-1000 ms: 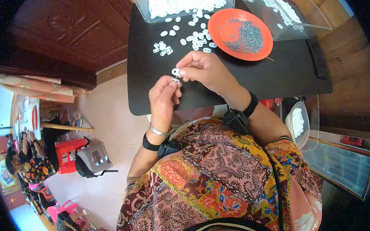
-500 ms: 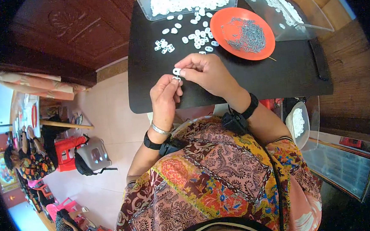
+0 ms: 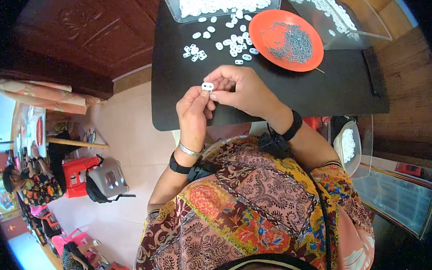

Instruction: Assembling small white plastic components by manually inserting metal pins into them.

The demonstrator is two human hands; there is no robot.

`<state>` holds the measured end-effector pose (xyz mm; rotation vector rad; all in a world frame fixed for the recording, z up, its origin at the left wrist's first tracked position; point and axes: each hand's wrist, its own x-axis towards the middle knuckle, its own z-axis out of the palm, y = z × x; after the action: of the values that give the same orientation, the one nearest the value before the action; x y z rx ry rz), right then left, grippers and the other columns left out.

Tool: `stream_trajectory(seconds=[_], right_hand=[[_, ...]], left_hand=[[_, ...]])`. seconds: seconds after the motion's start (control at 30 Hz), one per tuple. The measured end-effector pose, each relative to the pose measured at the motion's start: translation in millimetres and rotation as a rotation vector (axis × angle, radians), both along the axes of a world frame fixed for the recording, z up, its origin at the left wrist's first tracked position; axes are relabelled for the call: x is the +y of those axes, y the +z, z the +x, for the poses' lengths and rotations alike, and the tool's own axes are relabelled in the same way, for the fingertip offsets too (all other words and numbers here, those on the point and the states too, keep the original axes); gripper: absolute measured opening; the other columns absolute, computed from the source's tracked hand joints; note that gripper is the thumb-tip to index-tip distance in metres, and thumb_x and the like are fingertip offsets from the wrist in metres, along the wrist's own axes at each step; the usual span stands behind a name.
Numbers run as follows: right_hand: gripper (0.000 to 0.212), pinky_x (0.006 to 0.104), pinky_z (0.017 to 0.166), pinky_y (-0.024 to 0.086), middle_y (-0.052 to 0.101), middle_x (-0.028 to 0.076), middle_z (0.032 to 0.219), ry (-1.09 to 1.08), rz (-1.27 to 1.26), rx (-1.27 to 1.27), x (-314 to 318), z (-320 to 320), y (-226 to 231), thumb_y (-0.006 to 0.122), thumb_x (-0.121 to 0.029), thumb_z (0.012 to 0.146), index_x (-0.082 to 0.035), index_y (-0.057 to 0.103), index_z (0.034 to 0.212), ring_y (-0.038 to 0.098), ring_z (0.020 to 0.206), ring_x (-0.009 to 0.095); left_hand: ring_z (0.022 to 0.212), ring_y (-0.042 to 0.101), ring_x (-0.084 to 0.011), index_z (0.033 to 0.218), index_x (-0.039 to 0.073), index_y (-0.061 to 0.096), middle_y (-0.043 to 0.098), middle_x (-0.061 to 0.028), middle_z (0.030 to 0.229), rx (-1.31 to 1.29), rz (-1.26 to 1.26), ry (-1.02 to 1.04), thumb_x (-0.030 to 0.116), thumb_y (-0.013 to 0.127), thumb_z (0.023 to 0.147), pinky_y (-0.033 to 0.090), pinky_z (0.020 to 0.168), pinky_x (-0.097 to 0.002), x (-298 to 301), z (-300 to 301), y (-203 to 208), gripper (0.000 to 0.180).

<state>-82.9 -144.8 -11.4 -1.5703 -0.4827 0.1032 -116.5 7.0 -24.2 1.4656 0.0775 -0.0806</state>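
Over the front edge of the black table, my left hand (image 3: 192, 105) pinches a small white oval two-hole plastic piece (image 3: 207, 86) between thumb and fingers. My right hand (image 3: 240, 90) is at its right side, thumb and bent fingers closed around that edge. What lies under the piece is mostly hidden by my fingertips. Beyond my hands, loose white oval pieces (image 3: 233, 43) are scattered on the table, and a small cluster of squarer white two-hole pieces (image 3: 194, 52) sits to their left. A round red plate (image 3: 261, 39) holds a heap of small grey metal pins (image 3: 297, 46).
A clear bin (image 3: 282, 2) full of white pieces stands at the table's far edge. To its right is another clear container (image 3: 368, 38) with more. Below the table's right end sits a white bowl (image 3: 357, 151) of white pieces. Other people (image 3: 41, 183) sit far left.
The upper white piece has come down onto my left fingertips, and the gap seen earlier between it and a lower piece no longer shows. My right thumb has shifted lower beside it.
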Motion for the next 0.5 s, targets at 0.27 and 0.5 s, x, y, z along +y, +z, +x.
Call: stream_trajectory(seconds=[0.27, 0.5], right_hand=[[0.024, 0.0217, 0.062, 0.047, 0.063, 0.002, 0.077, -0.070, -0.145, -0.148, -0.5, -1.3, 0.5, 0.070, -0.004, 0.071, -0.002, 0.063, 0.094, 0.058, 0.067, 0.008], [0.026, 0.0251, 0.062, 0.049, 0.060, 0.006, 0.078, -0.114, -0.199, -0.300, 0.8, -2.4, -2.1, 0.070, -0.003, 0.069, -0.002, 0.062, 0.093, 0.060, 0.068, 0.013]], left_hand=[[0.052, 0.043, -0.0036, 0.087, 0.001, 0.062, 0.055, 0.0010, 0.064, -0.001, -0.060, -0.036, 0.013, 0.048, 0.090, 0.033, 0.048, -0.0176, 1.3, 0.2, 3.2, 0.019], [0.051, 0.043, -0.0038, 0.084, 0.003, 0.060, 0.055, 0.0016, 0.062, -0.057, -0.079, -0.056, 0.018, 0.047, 0.091, 0.030, 0.047, -0.0178, 1.6, -2.1, 3.7, 0.022]])
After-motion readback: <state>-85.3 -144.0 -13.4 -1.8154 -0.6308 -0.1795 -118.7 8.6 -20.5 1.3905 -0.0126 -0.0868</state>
